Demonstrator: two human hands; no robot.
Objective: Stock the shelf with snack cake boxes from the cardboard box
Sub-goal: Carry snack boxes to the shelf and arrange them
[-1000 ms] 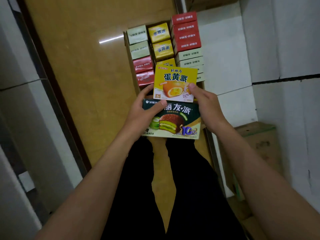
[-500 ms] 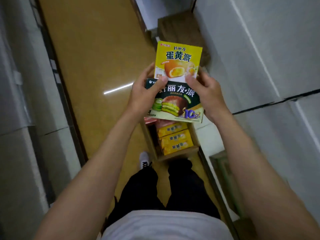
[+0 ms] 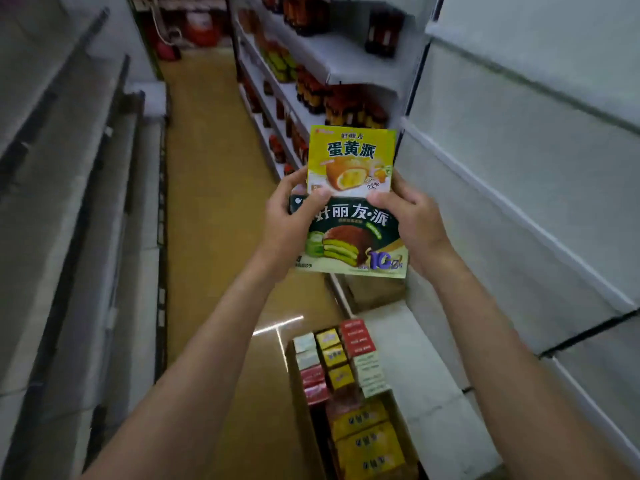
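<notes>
Two flat glossy cartons [image 3: 351, 202] in both hands' fingers [image 3: 313, 197].

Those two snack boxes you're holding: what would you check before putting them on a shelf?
1. Grip on both boxes: ok. The left hand and right hand each hold the yellow box and the green box from the sides.
2. Boxes undamaged: ok on the printed fronts; backs cannot tell.
3. Free shelf space: ok. The white shelf on the right shows bare boards.
4. Which shelf level is meant: cannot tell.
5. Footing: ok for now; the cardboard box sits on the floor below the arms, so mind it.
6. More stock left: ok, the carton holds many boxes.
</notes>
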